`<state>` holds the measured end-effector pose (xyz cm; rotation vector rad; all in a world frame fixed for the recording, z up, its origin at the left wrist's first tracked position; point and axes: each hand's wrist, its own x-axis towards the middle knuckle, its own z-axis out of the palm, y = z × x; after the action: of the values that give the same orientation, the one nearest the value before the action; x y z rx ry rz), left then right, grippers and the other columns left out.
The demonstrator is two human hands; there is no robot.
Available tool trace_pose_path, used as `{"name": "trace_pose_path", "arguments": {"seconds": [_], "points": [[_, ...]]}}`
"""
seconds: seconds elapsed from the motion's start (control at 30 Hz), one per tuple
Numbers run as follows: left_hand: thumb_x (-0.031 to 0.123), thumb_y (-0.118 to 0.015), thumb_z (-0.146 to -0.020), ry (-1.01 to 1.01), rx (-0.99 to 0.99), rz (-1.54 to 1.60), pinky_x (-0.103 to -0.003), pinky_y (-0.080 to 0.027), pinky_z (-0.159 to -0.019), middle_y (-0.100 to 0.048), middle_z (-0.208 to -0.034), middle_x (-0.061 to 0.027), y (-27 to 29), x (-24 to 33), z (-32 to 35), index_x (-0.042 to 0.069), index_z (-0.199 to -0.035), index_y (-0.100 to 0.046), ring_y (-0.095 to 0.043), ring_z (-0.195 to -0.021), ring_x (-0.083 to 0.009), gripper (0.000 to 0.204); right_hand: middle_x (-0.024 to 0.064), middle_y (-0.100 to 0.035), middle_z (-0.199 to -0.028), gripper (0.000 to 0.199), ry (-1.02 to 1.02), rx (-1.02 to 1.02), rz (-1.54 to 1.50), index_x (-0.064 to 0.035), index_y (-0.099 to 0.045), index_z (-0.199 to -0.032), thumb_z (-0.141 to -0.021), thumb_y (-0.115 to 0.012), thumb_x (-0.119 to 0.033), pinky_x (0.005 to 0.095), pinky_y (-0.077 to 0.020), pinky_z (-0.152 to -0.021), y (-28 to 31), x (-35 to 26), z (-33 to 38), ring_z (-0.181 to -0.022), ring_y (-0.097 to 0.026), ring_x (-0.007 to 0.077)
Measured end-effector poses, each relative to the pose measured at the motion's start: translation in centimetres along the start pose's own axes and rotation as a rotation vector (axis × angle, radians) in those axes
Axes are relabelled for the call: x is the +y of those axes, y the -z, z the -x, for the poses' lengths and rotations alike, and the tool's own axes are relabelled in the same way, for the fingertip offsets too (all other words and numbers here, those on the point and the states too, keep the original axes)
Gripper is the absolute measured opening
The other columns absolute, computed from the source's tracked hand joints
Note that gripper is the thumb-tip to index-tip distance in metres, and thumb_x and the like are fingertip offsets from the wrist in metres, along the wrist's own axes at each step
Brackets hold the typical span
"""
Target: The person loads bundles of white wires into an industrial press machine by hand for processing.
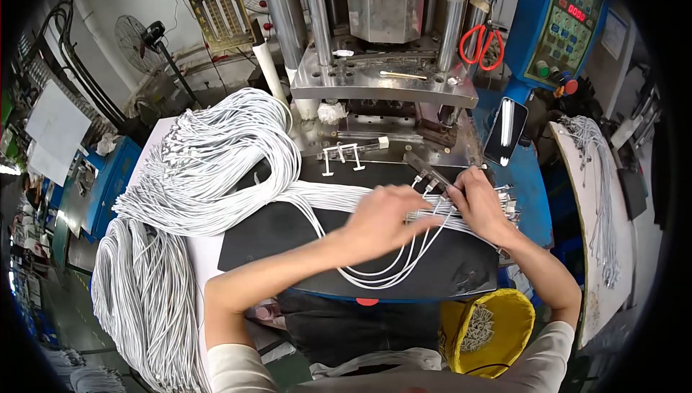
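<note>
My right hand [479, 204] is closed at the near end of a dark metal mould bar [427, 172], its thumb and fingers against it. A few white cables [425, 231] run from the bar and loop down across the black mat [259, 249]. My left hand [389, 214], slightly blurred, hovers over the bundle of white cables [324, 195], with thumb and fingers apart. Cable ends with small connectors [509, 204] lie beside my right wrist. Farther back, a white moulded piece with legs [342, 155] rests by another metal bar [369, 146].
A steel press [382, 89] stands ahead, with a cotton swab [404, 75] and red-handled scissors [481, 47]. Heaped cables [216, 155] fill the left side. At right are a phone [506, 130] and a control panel [566, 25]. A yellow bucket [515, 321] holds small white pieces below.
</note>
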<state>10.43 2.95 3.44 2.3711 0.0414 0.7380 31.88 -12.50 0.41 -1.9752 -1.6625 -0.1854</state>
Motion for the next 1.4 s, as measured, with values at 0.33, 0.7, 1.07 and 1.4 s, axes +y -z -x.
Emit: {"name": "trace_pose_path", "arguments": {"seconds": [0.33,0.7,1.07,1.4], "points": [[0.034,-0.076,-0.089,-0.139,-0.048,-0.447,-0.042,-0.047,-0.079,-0.058,-0.083,-0.01,1.0,-1.0,-1.0,0.003,-0.078,-0.072,-0.059,-0.082,-0.0284,0.033,0.0137,-0.068,-0.082,0.03,-0.167,0.049,-0.454,0.0034,-0.069,-0.097,-0.098,-0.07,-0.026,0.0374,-0.0473,-0.066,-4.0,5.7,-12.8,-0.069,-0.058,0.02],[0.051,-0.076,-0.088,0.568,-0.228,-0.23,-0.047,-0.052,-0.089,-0.074,-0.099,-0.0206,1.5,-9.4,-11.4,0.001,-0.079,-0.076,-0.068,-0.102,-0.0355,0.05,0.0192,-0.07,-0.115,0.026,-0.01,0.277,-1.188,0.0007,-0.065,-0.121,-0.098,-0.062,-0.011,0.0424,-0.053,-0.095,-16.4,15.2,-23.0,-0.108,-0.067,0.0332],[0.079,-0.058,-0.087,0.267,-0.146,-0.47,-0.05,-0.032,-0.122,-0.045,-0.155,-0.0274,3.7,-10.6,-8.4,-0.003,-0.152,-0.044,-0.038,-0.148,-0.0396,0.106,0.0177,-0.046,-0.155,0.062,0.095,0.093,0.487,-0.0097,-0.047,-0.151,-0.092,-0.06,-0.022,0.0681,-0.0174,-0.119,-10.4,0.4,-15.4,-0.146,-0.035,0.043],[0.062,-0.072,-0.085,-0.284,-0.139,-0.457,-0.058,-0.028,-0.123,-0.048,-0.153,-0.0222,3.5,-2.9,-0.6,-0.004,-0.146,-0.049,-0.041,-0.147,-0.0371,0.092,0.0275,-0.037,-0.158,0.068,0.212,-0.025,0.24,-0.0001,-0.038,-0.153,-0.094,-0.065,-0.019,0.0644,-0.0184,-0.122,-4.6,-1.8,-5.0,-0.149,-0.034,0.0446]]}}
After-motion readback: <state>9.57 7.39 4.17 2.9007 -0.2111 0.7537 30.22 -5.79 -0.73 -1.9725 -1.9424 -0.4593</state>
